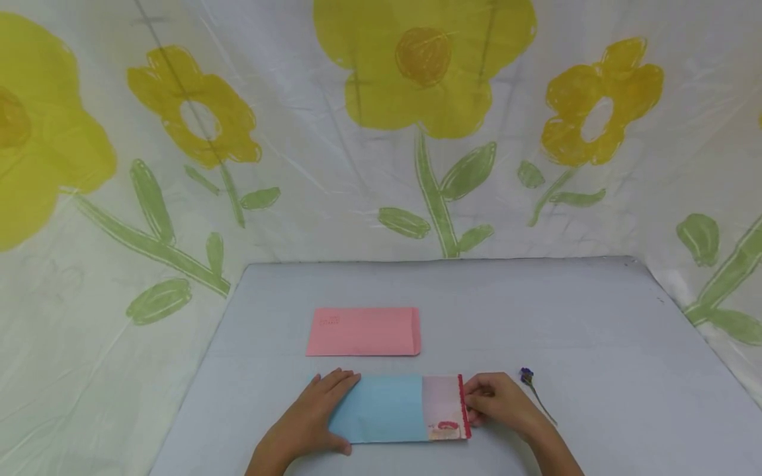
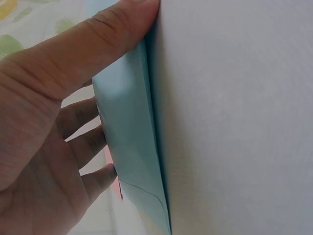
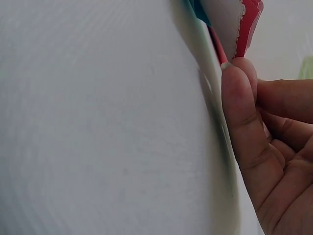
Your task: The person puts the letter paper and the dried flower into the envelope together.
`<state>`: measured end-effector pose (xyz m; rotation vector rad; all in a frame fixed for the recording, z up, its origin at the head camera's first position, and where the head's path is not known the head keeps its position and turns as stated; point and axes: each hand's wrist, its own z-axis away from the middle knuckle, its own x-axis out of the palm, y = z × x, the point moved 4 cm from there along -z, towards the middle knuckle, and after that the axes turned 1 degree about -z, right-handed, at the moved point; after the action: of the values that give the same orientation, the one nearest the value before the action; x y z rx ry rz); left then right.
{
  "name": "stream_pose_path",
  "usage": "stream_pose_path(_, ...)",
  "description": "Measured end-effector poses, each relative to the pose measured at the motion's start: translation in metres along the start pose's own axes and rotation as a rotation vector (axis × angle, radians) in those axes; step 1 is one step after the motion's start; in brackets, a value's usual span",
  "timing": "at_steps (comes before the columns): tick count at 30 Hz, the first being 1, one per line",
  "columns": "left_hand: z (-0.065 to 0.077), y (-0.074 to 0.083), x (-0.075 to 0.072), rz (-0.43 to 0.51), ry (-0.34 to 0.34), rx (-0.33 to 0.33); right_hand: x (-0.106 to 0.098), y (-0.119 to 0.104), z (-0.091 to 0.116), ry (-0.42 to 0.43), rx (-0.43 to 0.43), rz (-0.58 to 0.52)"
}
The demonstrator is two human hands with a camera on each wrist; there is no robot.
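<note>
A light blue envelope (image 1: 381,410) lies lengthwise near the front of the table. A pale pink card (image 1: 440,400) with a red right edge and a printed patch in its lower corner sticks out of the envelope's right end. My left hand (image 1: 312,416) holds the envelope's left end, thumb at the near edge and fingers at the far edge; the left wrist view shows the envelope (image 2: 127,112) between them. My right hand (image 1: 503,403) pinches the card's red edge between thumb and index finger. In the right wrist view the card (image 3: 222,24) rises above the fingertips.
Behind the blue envelope lies a pink envelope (image 1: 363,332) with small print at its upper left. A small purple flower (image 1: 526,376) with a thin stem lies right of my right hand. A white cloth (image 1: 297,211) with painted yellow flowers surrounds the table (image 1: 536,304).
</note>
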<state>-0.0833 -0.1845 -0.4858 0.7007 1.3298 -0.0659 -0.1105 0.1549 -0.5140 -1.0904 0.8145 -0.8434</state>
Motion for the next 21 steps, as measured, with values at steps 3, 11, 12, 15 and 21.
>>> stream_pose_path(3, -0.0002, -0.0002, -0.0001, 0.003, -0.002, 0.001, 0.0021, -0.0009, -0.0009, -0.003, 0.005, -0.004)
stream_pose_path(11, -0.0006, -0.001, 0.0, 0.013, -0.003, 0.002, 0.0071, -0.0046, -0.0011, -0.005, 0.015, 0.0)
stream_pose_path(12, -0.0006, -0.0012, 0.0002, 0.014, -0.002, 0.001, 0.0076, -0.005, -0.0011, -0.006, 0.016, -0.001)
stream_pose_path(15, -0.0004, -0.0015, 0.0005, 0.012, -0.002, 0.0, 0.0088, -0.0045, -0.0018, -0.008, 0.021, -0.007)
stream_pose_path(21, -0.0007, -0.0014, 0.0005, 0.016, -0.001, -0.002, 0.0107, -0.0019, -0.0038, -0.011, 0.021, -0.01)
